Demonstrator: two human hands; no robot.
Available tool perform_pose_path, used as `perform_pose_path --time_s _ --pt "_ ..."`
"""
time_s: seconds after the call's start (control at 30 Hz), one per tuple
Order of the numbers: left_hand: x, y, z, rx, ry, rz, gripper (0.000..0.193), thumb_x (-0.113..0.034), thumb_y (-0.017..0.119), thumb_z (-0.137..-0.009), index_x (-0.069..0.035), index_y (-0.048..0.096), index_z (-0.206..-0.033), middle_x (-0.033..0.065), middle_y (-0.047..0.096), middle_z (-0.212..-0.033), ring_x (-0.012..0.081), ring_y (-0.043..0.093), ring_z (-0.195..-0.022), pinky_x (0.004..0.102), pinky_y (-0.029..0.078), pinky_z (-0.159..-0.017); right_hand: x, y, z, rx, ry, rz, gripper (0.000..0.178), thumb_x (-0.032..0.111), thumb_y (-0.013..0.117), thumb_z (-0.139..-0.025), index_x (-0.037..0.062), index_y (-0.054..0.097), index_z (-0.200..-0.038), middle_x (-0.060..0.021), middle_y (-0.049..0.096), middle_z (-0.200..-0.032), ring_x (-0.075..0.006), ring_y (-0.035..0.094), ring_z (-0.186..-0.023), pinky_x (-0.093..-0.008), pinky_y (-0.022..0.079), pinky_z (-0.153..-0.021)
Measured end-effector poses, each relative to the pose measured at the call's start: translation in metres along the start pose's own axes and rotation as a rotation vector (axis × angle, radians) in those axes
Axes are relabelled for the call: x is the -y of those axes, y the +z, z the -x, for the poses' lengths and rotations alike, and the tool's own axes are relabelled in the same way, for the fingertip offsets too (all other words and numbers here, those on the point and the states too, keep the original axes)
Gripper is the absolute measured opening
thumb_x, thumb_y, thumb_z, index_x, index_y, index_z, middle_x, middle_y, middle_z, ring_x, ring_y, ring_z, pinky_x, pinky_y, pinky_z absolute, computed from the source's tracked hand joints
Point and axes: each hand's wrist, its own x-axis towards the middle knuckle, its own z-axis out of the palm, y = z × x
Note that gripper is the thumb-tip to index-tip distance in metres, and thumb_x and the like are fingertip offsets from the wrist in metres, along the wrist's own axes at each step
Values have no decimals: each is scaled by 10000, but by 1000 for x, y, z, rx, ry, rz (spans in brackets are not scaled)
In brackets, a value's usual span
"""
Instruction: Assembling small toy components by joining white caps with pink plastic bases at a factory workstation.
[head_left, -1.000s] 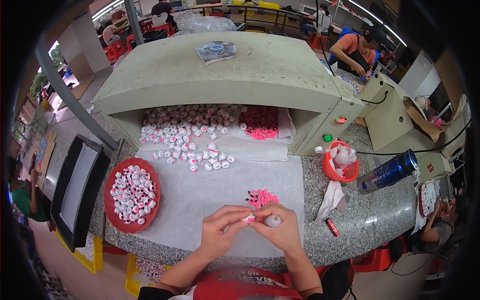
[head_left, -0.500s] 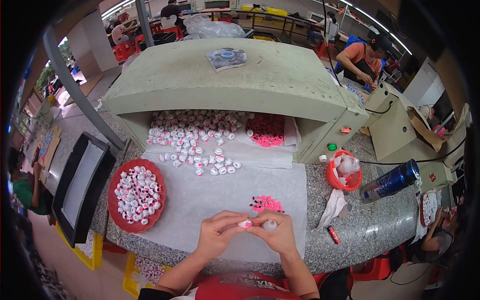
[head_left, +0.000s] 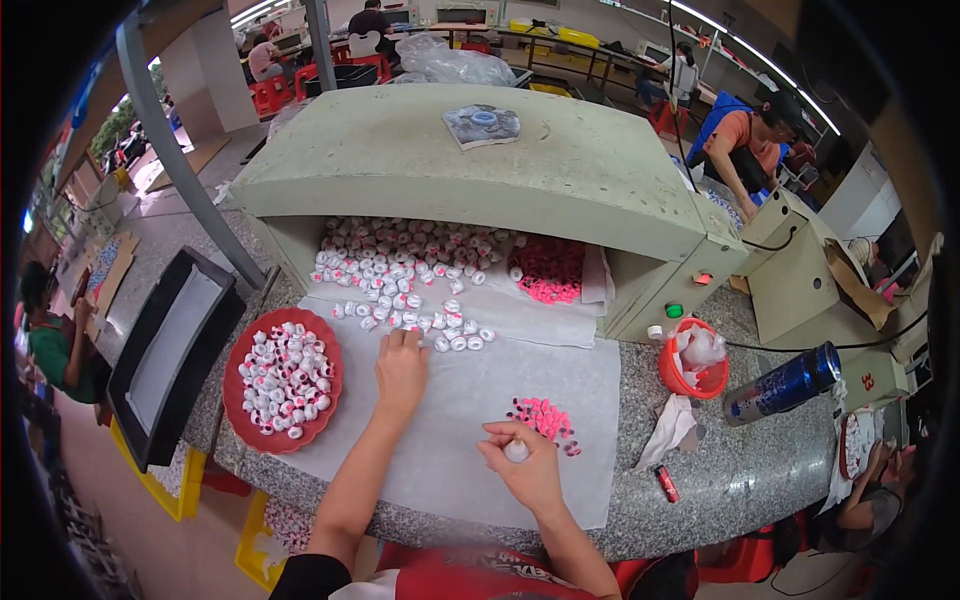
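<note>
Evidently the step in hand was fetching the next piece: the left hand's (head_left: 400, 365) fingers lay spread and flat, holding nothing, their tips touching the nearest white caps of the loose caps (head_left: 405, 270) that spilled from the mouth of the green hood (head_left: 480, 165) onto the white sheet (head_left: 470, 400). The right hand's (head_left: 525, 465) fingers were curled shut around 1 small white cap (head_left: 517, 451), pinched upright near the sheet's front edge, just beside the small heap of pink inserts (head_left: 545, 417). The next move would probably call for a light pinch on a single cap without scattering its neighbours. Outward, the left forearm stretched long and straight toward the hood; the right stayed bent, close to the body. A red tray (head_left: 285, 380) of caps sat at the sheet's left edge.
</note>
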Motion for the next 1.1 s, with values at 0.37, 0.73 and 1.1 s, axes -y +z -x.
perform_pose_path --time_s 0.37,0.73,1.1 --pt "-88 -84 20 770 -812 1962 284 6 535 -814 34 524 -1097 109 589 -908 173 612 -808 225 529 -690 6 -38 -4 -198 -343 42 376 -85 585 -710 25 400 -1019 -69 562 -847 -121 538 -716 -249 444 -651" --pt "-125 -94 38 434 -332 1567 318 123 570 -740 69 526 -1050 156 544 -1071 199 596 -915 262 513 -764 60 -37 48 -377 -478 124 240 42 655 -634 -4 584 -858 -100 606 -855 -159 592 -719 -257 455 -624" --pt "-121 -98 41 443 -394 1570 314 120 550 -758 71 512 -1067 155 547 -1091 192 575 -962 265 487 -810 62 -38 39 -328 -653 330 223 23 672 -647 -19 597 -853 -125 624 -703 -183 607 -550 -253 465 -494"
